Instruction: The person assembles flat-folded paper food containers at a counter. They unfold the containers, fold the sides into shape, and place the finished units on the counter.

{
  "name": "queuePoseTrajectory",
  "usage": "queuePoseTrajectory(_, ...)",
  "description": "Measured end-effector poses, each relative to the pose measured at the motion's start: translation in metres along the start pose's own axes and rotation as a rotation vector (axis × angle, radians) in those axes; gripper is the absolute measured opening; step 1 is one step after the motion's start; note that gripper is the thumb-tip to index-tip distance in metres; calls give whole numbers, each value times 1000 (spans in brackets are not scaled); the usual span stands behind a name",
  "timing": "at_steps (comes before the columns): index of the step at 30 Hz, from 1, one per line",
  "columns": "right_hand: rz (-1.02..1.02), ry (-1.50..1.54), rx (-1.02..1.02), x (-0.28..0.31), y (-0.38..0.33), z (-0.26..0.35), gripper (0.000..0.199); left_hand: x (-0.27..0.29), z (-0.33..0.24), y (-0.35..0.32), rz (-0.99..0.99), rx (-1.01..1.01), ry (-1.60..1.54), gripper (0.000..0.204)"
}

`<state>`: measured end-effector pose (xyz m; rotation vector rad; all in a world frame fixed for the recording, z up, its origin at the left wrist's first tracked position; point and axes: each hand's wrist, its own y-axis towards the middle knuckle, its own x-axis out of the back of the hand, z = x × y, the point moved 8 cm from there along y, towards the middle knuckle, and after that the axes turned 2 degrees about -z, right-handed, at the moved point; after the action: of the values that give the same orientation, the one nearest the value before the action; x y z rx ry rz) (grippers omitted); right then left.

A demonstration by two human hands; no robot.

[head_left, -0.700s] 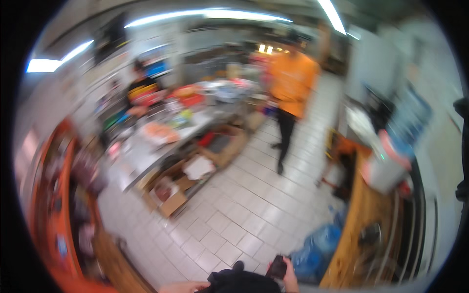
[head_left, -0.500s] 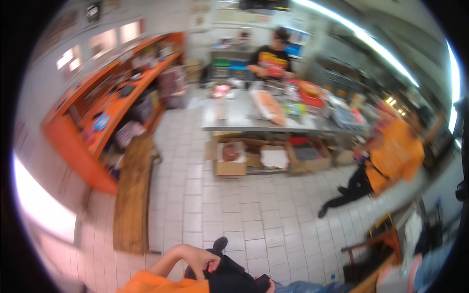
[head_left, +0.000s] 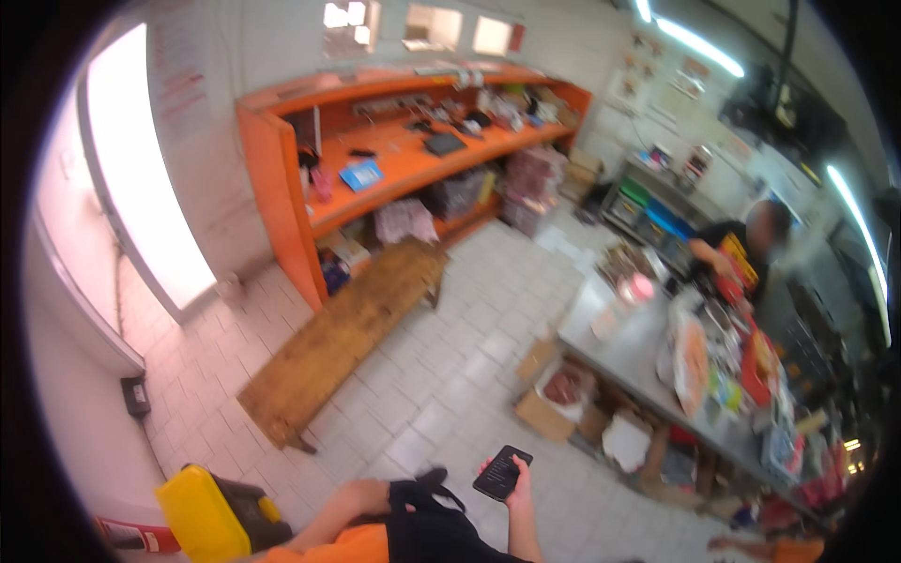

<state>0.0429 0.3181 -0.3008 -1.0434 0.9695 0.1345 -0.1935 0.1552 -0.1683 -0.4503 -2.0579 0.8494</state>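
My right hand [head_left: 520,485] is raised in front of me at the bottom middle, its fingers closed round a black smartphone [head_left: 503,472]. The phone's dark screen faces up, with lines of light text on it. My left arm bends in from an orange sleeve. The left hand [head_left: 377,494] rests against my black clothing [head_left: 427,525], and its fingers are hidden there. A dark shoe [head_left: 433,476] shows just beyond the clothing.
A wooden bench [head_left: 343,342] stands ahead on the left, before an orange counter [head_left: 272,188]. A yellow-lidded bin [head_left: 202,516] is at lower left. Right, a person [head_left: 737,253] works behind a metal table [head_left: 610,333] with boxes beneath. An orange sleeve [head_left: 793,549] shows lower right.
My view has swung left, bringing the doorway and bin into sight. My right hand has lifted the phone from low beside my lap to in front of me.
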Motion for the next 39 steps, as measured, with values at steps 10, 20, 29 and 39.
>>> queuePoseTrajectory(10, 20, -157, -373, -214, 225, 72, 52, 211, -91, 135, 70, -620, -440, 68)
queuePoseTrajectory(20, 33, -344, 22, -362, 422, 287, 54, 506, -187, 356, 158, -786, -989, 71)
queuePoseTrajectory(29, 185, -253, 45, -547, 579, 523, 52, 755, -50, 453, -1127, -945, -1943, 65)
queuePoseTrajectory(39, -76, 321, 491, -503, 672, 769, 45, 1049, -247, 781, -919, -1016, -941, 61)
